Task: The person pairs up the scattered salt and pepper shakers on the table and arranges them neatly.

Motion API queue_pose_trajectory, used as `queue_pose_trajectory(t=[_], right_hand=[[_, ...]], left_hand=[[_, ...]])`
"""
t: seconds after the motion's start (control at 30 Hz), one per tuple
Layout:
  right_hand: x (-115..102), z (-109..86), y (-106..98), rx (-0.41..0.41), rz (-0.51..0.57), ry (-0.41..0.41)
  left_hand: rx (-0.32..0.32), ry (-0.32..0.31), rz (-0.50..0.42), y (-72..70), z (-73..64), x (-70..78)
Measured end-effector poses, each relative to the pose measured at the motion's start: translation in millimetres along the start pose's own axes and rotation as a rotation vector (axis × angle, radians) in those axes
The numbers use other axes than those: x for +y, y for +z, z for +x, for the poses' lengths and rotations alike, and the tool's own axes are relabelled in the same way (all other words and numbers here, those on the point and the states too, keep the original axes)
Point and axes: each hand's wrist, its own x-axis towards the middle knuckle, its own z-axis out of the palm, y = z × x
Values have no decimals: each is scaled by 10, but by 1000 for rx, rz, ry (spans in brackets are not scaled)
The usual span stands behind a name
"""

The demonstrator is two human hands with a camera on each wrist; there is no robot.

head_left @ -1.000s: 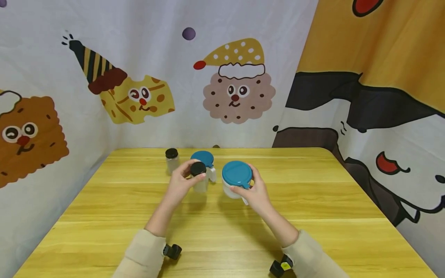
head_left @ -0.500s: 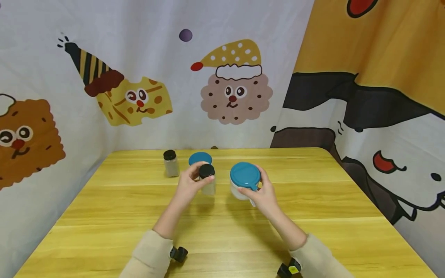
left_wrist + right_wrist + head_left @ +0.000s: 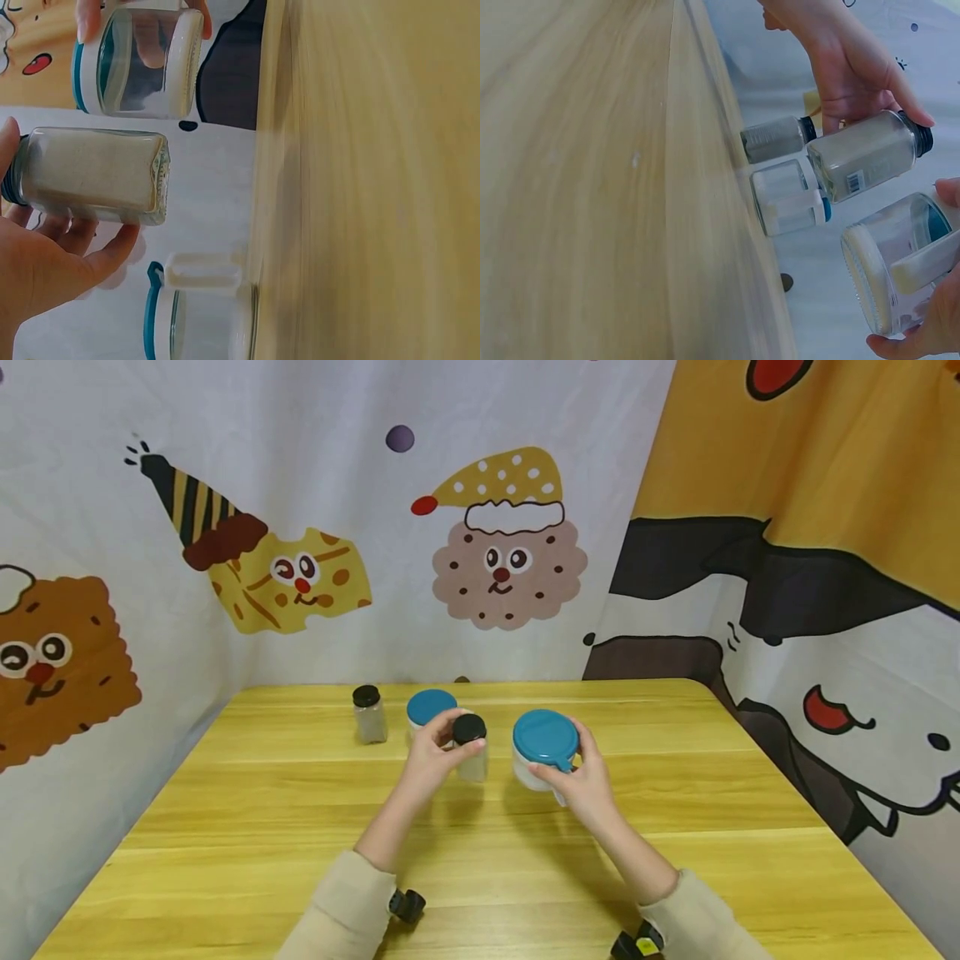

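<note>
In the head view my left hand grips a square glass jar with a black lid, its thumb and fingers round the top. Pale powder fills much of this jar in the left wrist view, and a barcode label shows on it in the right wrist view. My right hand holds a clear glass canister with a blue lid and a white handle. Both held containers are upright and raised above the table, side by side with a gap between them.
A second blue-lidded canister stands on the wooden table behind my left hand, partly hidden by it. To its left stands another black-lidded jar. A printed curtain hangs along the table's back and sides.
Both hands have moved to the right, carrying the black-lidded jar and the blue-lidded canister. The two containers at the back have stayed in place; the head view has shifted slightly.
</note>
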Motion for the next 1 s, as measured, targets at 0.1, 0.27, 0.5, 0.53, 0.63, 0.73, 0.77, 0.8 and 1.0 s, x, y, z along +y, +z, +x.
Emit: queue_pose_trajectory(t=[0.1, 0.27, 0.5, 0.53, 0.63, 0.73, 0.77, 0.8, 1.0], right_hand=[[8, -9, -39, 7, -8, 2], [21, -18, -101, 28, -16, 6], [50, -21, -179, 57, -16, 23], [56, -21, -194, 63, -14, 24], [72, -23, -244, 81, -22, 21], [82, -27, -300, 93, -35, 13], [85, -29, -321, 96, -39, 11], [91, -31, -341, 99, -40, 11], [119, -42, -452, 116, -41, 25]], left_hand=[[-4, 13, -3, 53, -21, 69], [1, 30, -11, 129, 0, 69], [-8, 40, -13, 221, 32, 61], [-11, 47, -13, 235, 37, 58], [-14, 57, -8, 273, 52, 47], [-12, 66, -3, 312, 64, 42], [-13, 69, -1, 323, 67, 40], [-14, 71, -2, 335, 69, 41], [-20, 69, -5, 417, 82, 42]])
